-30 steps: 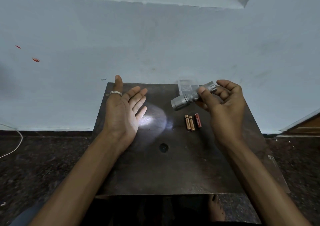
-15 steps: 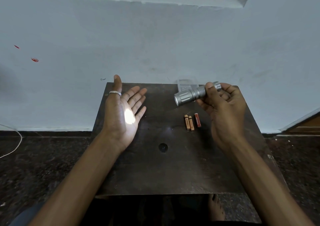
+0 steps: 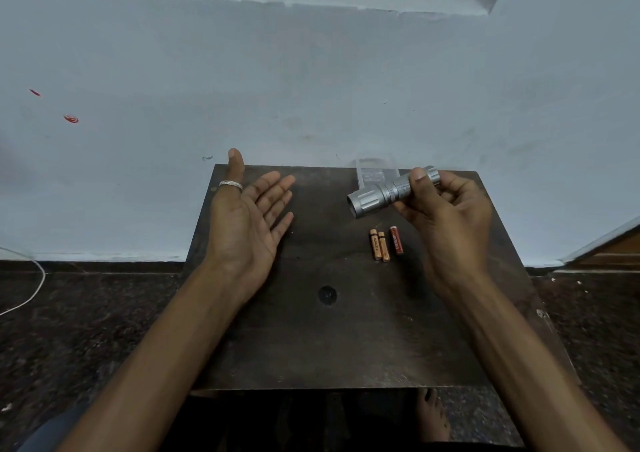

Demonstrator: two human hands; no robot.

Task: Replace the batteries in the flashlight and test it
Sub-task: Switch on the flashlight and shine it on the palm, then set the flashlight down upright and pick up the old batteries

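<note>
Here, the right hand (image 3: 446,223) grips a silver, cylindrical metal flashlight (image 3: 388,192) above the far right part of a dark brown, matte wooden table (image 3: 346,341), thumb pressed on its knurled middle band and fingers curled behind the tail; the wider, grooved head points left and shows no glow. The left hand (image 3: 246,226) hovers empty, palm up and fingers spread wide, with a silver ring (image 3: 230,184) on its thumb. Below the flashlight three slim batteries lie side by side: two copper-and-black batteries (image 3: 379,245) touching, their print resembling "DURACELL", and a red battery (image 3: 397,240) just to their right, its label too small to read. A clear plastic case (image 3: 374,174) rests at the far edge.
</note>
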